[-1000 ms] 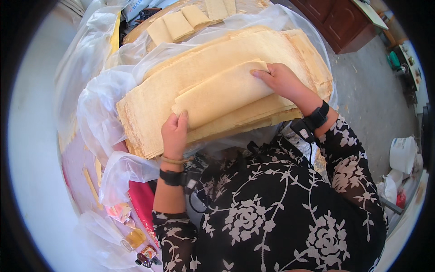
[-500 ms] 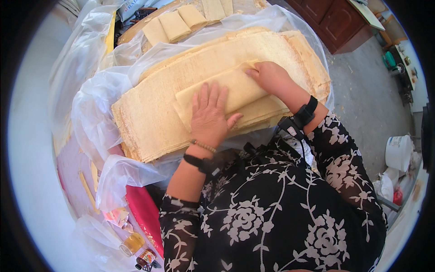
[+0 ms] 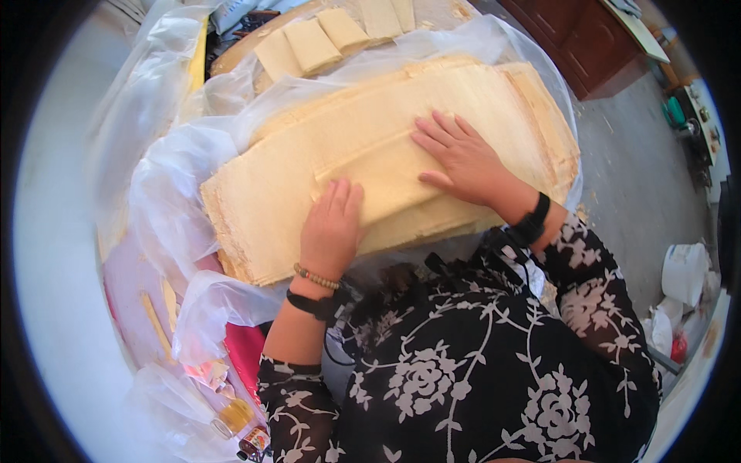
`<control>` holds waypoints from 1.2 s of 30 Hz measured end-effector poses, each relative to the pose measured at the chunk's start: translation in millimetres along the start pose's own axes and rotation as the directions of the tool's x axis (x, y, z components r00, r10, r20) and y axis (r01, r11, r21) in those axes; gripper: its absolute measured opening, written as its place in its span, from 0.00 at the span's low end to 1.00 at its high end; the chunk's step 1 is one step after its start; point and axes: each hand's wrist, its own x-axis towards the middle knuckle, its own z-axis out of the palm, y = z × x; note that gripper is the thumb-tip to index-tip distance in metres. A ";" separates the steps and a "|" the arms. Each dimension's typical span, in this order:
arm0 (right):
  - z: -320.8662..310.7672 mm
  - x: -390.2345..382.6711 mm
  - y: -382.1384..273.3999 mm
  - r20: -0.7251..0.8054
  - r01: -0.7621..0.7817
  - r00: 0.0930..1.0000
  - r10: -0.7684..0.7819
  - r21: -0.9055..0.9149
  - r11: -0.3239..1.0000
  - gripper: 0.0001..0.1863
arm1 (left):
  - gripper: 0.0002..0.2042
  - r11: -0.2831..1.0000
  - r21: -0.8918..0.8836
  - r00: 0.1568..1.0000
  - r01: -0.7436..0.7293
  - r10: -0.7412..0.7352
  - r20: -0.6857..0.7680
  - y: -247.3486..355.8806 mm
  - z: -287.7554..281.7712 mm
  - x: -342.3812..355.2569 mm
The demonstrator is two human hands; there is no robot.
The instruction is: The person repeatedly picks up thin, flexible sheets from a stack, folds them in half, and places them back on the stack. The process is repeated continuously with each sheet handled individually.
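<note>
A folded pale-yellow sheet (image 3: 394, 174) lies on a broad stack of similar thin, rough-edged sheets (image 3: 262, 185). I cannot make out what the sheets are made of. My left hand (image 3: 332, 224) rests on the left end of the folded sheet, fingers stretched out. Across its right part lies my right hand (image 3: 467, 162), flat with the fingers spread. Neither hand grips anything. Beneath my palms, parts of the fold are hidden.
Clear plastic sheeting (image 3: 174, 166) surrounds the stack. Several folded pieces (image 3: 312, 45) lie beyond it on the round table. A jar of yellowish liquid (image 3: 234, 417) and a small brown bottle (image 3: 255, 441) are at lower left. A brown cabinet (image 3: 575, 46) stands far right.
My right hand has let go of the sheet's far right edge and now lies flat on it. My left hand has slid slightly left and nearer to me.
</note>
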 end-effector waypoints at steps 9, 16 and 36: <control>-18.6 14.4 52.2 -0.136 -0.200 0.972 0.193 -0.040 0.979 0.27 | 0.11 0.695 -0.611 0.819 0.378 -0.559 -0.129 -88.5 -48.5 82.1; -20.3 18.2 47.2 -0.133 -0.247 0.961 0.242 -0.023 0.969 0.27 | 0.19 0.004 -0.950 0.641 0.312 -0.739 0.208 -213.0 1.6 232.9; -6.1 0.0 44.4 -0.343 -0.099 0.931 0.126 0.094 0.991 0.18 | 0.37 0.993 -0.113 0.993 -0.036 0.048 0.109 76.3 8.5 57.0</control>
